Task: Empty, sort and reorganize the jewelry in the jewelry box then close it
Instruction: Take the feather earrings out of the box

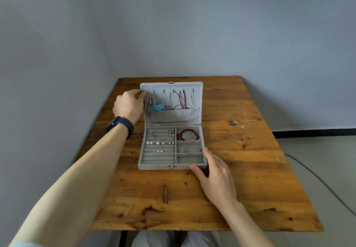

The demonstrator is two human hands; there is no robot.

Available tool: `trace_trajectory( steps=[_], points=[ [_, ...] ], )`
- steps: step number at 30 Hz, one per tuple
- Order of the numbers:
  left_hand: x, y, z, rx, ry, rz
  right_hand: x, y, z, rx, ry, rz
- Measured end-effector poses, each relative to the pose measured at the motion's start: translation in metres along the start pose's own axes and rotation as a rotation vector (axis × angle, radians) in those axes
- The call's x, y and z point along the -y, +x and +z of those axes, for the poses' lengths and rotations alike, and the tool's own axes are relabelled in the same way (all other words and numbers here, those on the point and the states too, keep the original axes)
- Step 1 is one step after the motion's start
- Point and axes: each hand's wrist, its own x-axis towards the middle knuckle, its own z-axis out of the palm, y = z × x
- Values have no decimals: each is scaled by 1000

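Note:
A grey velvet jewelry box [154, 167] lies open on the wooden table, its lid [200, 102] upright at the back. Necklaces [181, 100] hang from hooks inside the lid above a pocket, with a teal piece [157, 107] at the left. Earrings [159, 142] sit in the ring rows on the left. A red bead bracelet [187, 134] and a silver bracelet [189, 148] lie in the right compartments. My left hand [129, 105] grips the lid's left edge. My right hand [213, 171] holds the base's front right corner.
The wooden table [240, 169] stands against a grey wall. A small dark metal piece [165, 193] lies on the table in front of the box. A cable [317, 179] runs over the floor at the right. My knees show below the front edge.

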Motion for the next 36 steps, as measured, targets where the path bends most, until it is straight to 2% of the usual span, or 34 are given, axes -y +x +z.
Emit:
trace_trajectory(
  steps=[5, 9, 12, 16, 19, 23, 26, 31, 36],
  points=[
    [-2, -2, -3, 21, -84, -34, 6, -2, -3, 0, -7, 16],
    [-3, -10, 2, 115, -236, -102, 6, -1, -3, -8, -3, 17],
    [5, -38, 11, 224, -291, -140, 6, -3, -4, -4, 13, 17],
    [34, -97, 19, 249, -291, -170, 11, -6, -10, 31, 45, 34],
    [56, -137, 23, 255, -265, -106, 17, 2, -14, 72, 31, 44],
    [74, -168, 30, 232, -85, 52, 42, 23, -17, 17, -62, -22],
    [77, -171, 33, 235, -1, 67, 74, 47, -17, 0, 5, -59],
    [77, -171, 35, 230, 24, 65, 128, 107, -9, 79, 144, 17],
    [80, -171, 37, 225, 47, 82, 163, 156, 4, 103, 120, 78]
  ],
)
